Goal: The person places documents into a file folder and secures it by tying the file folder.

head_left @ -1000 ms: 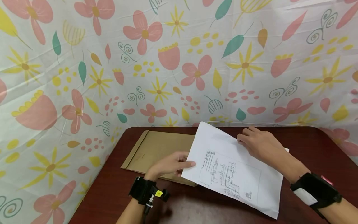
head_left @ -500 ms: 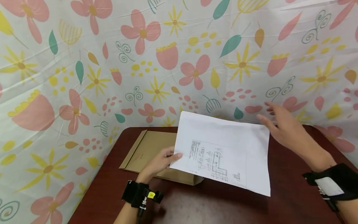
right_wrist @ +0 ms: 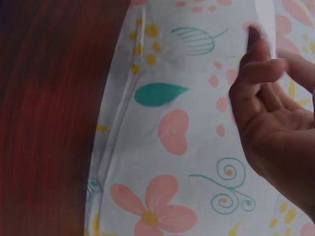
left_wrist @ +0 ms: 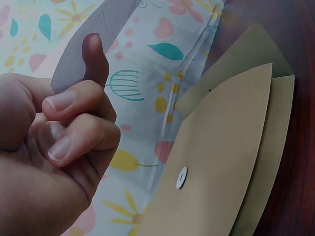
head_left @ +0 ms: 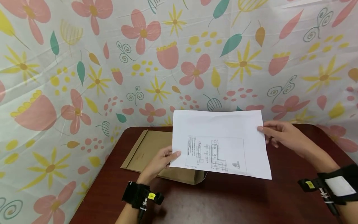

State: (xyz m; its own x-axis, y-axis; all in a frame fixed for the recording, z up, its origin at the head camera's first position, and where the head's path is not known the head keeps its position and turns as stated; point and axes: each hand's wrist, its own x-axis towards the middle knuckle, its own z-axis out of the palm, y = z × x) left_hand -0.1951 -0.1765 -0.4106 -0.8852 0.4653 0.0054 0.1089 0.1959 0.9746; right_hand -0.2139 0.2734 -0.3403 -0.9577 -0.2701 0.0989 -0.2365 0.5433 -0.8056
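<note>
A thin, creased backdrop (head_left: 179, 98) printed with pink, yellow and green flowers and leaves spans the view behind a dark reddish-brown worktop (head_left: 223, 202) with rounded far corners and a dull sheen. On the worktop's left part lies a flat, rectangular envelope (head_left: 152, 144) of stiff brown card-like paper, a folded band along its left end; the left wrist view shows a round white button (left_wrist: 181, 178) on it. To its right, overlapping it in the head view, is a white paper sheet (head_left: 218, 124), smooth and slightly bowed, bearing a line drawing of an L-shaped part turned sideways, with small print too fine to read.

The sheet is held up above the worktop between the two hands, its printed face toward the head camera. Its lower left edge sits in the fingers of the left hand (head_left: 159, 161), its right edge in those of the right hand (head_left: 285, 133).

The left thumb lies on the front of the sheet and the other fingers go behind, pinching the edge; the lower fingers curl toward the palm. The right fingers also pinch, thumb in front, the rest behind and bent.
</note>
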